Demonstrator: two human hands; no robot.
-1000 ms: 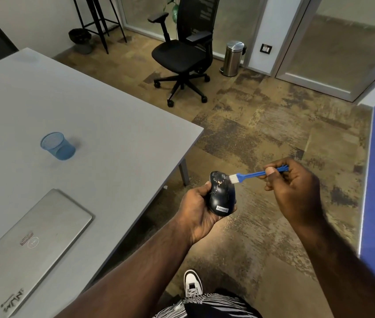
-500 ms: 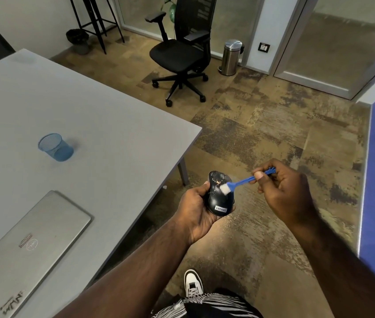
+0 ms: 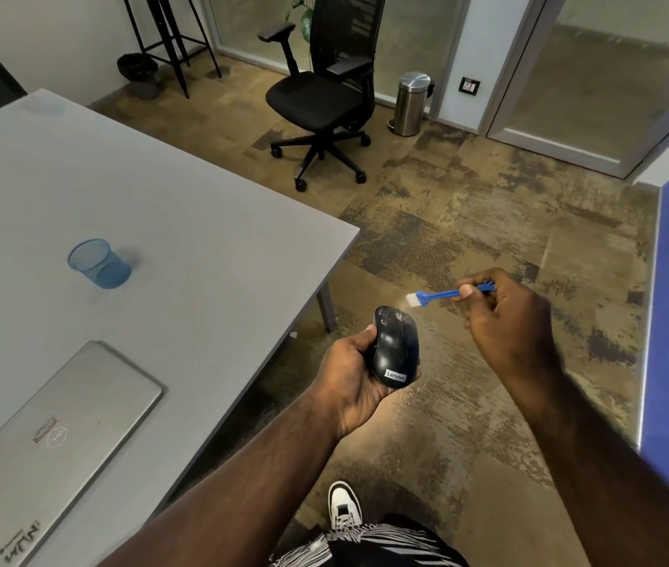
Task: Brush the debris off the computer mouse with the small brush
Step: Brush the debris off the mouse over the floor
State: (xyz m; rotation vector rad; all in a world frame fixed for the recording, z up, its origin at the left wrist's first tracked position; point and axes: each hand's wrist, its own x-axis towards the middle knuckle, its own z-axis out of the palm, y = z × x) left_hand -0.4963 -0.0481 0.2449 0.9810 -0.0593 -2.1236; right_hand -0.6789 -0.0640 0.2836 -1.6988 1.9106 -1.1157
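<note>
On the grey bench [image 3: 169, 223] lie a closed silver laptop [image 3: 50, 439] and, farther back, a blue mesh cup [image 3: 100, 264]. Off the bench's corner, above the floor, the left hand [image 3: 351, 372] has its grip curled around a glossy black computer mouse [image 3: 395, 346] with pale specks near its front. Just right of it, not touching, the right hand [image 3: 508, 325] pinches a small blue white-bristled brush [image 3: 443, 295].

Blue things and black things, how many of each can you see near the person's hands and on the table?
Blue: 2, the brush and the mesh cup.
Black: 1, the mouse.
Total: 3.
</note>
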